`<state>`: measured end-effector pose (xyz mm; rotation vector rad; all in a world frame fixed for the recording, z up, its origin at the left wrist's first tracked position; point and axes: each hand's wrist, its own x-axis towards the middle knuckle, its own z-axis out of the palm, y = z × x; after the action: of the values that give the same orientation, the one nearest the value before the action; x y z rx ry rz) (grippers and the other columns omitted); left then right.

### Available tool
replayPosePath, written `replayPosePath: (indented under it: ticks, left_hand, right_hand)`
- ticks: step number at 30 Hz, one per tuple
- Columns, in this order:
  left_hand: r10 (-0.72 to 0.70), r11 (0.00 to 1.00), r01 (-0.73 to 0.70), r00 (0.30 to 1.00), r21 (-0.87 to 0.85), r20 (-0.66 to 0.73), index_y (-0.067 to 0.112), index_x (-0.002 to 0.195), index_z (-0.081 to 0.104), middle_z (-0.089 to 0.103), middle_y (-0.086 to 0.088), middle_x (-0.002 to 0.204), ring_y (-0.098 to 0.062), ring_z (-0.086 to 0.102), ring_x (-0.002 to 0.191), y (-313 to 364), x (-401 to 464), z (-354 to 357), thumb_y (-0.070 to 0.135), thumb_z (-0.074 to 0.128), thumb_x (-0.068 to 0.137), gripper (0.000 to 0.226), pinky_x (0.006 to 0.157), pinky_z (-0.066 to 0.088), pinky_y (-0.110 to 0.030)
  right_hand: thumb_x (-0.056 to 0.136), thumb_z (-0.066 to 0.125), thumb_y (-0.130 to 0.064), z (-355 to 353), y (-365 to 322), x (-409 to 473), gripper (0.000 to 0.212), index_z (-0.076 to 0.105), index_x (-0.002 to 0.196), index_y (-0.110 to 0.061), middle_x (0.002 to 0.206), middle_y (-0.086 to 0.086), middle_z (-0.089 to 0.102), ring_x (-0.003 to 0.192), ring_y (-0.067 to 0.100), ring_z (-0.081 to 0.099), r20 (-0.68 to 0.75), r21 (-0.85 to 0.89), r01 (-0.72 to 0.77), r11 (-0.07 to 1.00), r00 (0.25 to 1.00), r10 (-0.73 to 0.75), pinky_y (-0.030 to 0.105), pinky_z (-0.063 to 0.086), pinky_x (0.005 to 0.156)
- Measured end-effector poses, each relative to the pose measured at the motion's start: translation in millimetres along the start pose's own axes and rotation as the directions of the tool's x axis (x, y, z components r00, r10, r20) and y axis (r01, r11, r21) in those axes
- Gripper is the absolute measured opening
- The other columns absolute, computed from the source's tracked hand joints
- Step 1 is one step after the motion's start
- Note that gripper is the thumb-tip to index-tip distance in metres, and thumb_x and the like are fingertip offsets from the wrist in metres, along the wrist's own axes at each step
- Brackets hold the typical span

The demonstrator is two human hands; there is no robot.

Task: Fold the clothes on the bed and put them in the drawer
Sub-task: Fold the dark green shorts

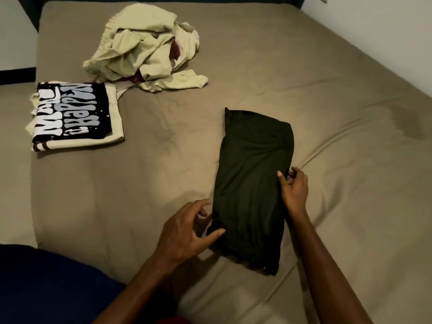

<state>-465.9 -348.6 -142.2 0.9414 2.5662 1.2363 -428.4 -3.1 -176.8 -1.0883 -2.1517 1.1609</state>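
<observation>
Head view: a dark folded garment (253,183) lies on the bed (327,113) between both hands. The left hand (187,232) touches its near-left edge, fingers loosely spread. The right hand (293,188) pinches its right edge. Beyond the left hand lie a folded printed shirt (74,113) and a crumpled cream pile (145,47).

White wall (374,31) runs along the far right; dark blue fabric (46,284) lies at bottom left.
</observation>
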Motion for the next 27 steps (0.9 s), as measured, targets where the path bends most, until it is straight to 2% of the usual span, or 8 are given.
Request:
replayPosePath:
  ticks: [2, 4, 6, 10, 14, 17, 21, 27]
  left_hand:
    - [0.029, 0.999, -0.021, 0.977, -0.04, 0.21, 0.046, 0.154, 0.034, 0.063, 0.019, 0.119, 0.004, 0.062, 0.097, -18, -10, -8, 0.08, 0.073, 0.072, 0.097, 0.084, 0.055, -0.018]
    - [0.125, 0.992, -0.129, 0.952, -0.002, 0.278, 0.048, 0.158, 0.023, 0.062, 0.017, 0.12, 0.004, 0.059, 0.095, -24, -15, -2, 0.076, 0.071, 0.077, 0.099, 0.084, 0.053, -0.017]
    - [0.198, 0.975, -0.216, 0.948, 0.045, 0.249, 0.043, 0.159, 0.024, 0.057, 0.011, 0.109, 0.001, 0.052, 0.085, -24, -15, 9, 0.068, 0.068, 0.084, 0.09, 0.075, 0.051, -0.018]
    - [0.148, 0.989, -0.147, 0.976, -0.014, 0.159, 0.021, 0.153, 0.043, 0.061, -0.003, 0.111, -0.017, 0.062, 0.09, -10, -7, 32, 0.046, 0.066, 0.086, 0.075, 0.076, 0.054, -0.028]
    - [0.16, 0.987, -0.161, 0.985, 0.011, 0.059, 0.016, 0.141, 0.045, 0.067, -0.016, 0.113, -0.035, 0.069, 0.09, -2, -11, 42, 0.026, 0.051, 0.083, 0.059, 0.073, 0.059, -0.037]
    - [0.177, 0.983, -0.177, 0.984, 0.038, 0.004, 0.014, 0.144, 0.054, 0.07, -0.012, 0.103, -0.03, 0.069, 0.079, -1, -18, 32, 0.027, 0.051, 0.077, 0.068, 0.065, 0.059, -0.035]
    - [0.185, 0.926, -0.211, 0.976, 0.312, 0.112, 0.029, 0.15, 0.051, 0.062, -0.006, 0.081, -0.021, 0.056, 0.048, 5, -30, 17, 0.039, 0.057, 0.077, 0.074, 0.042, 0.047, -0.029]
    - [-0.018, 0.854, -0.152, 0.947, 0.498, 0.32, 0.033, 0.163, 0.017, 0.057, -0.007, 0.132, -0.026, 0.065, 0.106, 14, -43, 0, 0.048, 0.052, 0.099, 0.075, 0.089, 0.05, -0.035]
  right_hand:
    - [0.096, 0.068, -0.047, -12, 3, -46, 0.055, 0.054, 0.141, -0.019, 0.119, 0.005, 0.065, 0.104, 0.019, 0.065, -0.009, 0.057, -0.054, 0.997, 0.998, 0.055, 0.034, 0.053, 0.094]
    - [0.096, 0.067, -0.052, -23, 0, -87, 0.046, 0.056, 0.136, -0.032, 0.109, -0.001, 0.068, 0.1, 0.017, 0.067, 0.009, 0.171, -0.119, 0.978, 0.993, 0.119, 0.037, 0.057, 0.089]
    - [0.098, 0.068, -0.046, -32, -5, -125, 0.035, 0.059, 0.13, -0.035, 0.105, 0.0, 0.07, 0.099, 0.018, 0.069, 0.005, 0.24, -0.139, 0.961, 0.99, 0.142, 0.036, 0.057, 0.085]
    - [0.1, 0.067, -0.029, -47, -21, -188, 0.011, 0.067, 0.108, -0.021, 0.095, 0.001, 0.073, 0.089, 0.019, 0.07, -0.025, 0.262, -0.171, 0.95, 0.983, 0.183, 0.029, 0.055, 0.076]
    - [0.086, 0.084, -0.031, -46, -18, -207, 0.021, 0.07, 0.084, -0.015, 0.081, 0.004, 0.073, 0.077, 0.022, 0.07, -0.012, 0.094, -0.255, 0.962, 0.966, 0.257, 0.034, 0.056, 0.068]
    - [0.077, 0.09, -0.028, -45, -20, -207, 0.024, 0.069, 0.074, -0.016, 0.072, 0.002, 0.071, 0.071, 0.019, 0.069, 0.005, -0.106, -0.281, 0.954, 0.959, 0.283, 0.035, 0.057, 0.066]
    - [0.091, 0.073, -0.016, -50, -20, -200, 0.021, 0.07, 0.071, -0.009, 0.066, 0.01, 0.07, 0.067, 0.032, 0.07, 0.015, -0.107, -0.325, 0.94, 0.944, 0.328, 0.051, 0.061, 0.069]
    - [0.107, 0.052, -0.02, -37, -31, -232, 0.015, 0.057, 0.098, -0.008, 0.074, 0.017, 0.066, 0.049, 0.037, 0.066, -0.005, -0.063, -0.241, 0.968, 0.97, 0.241, 0.05, 0.059, 0.047]
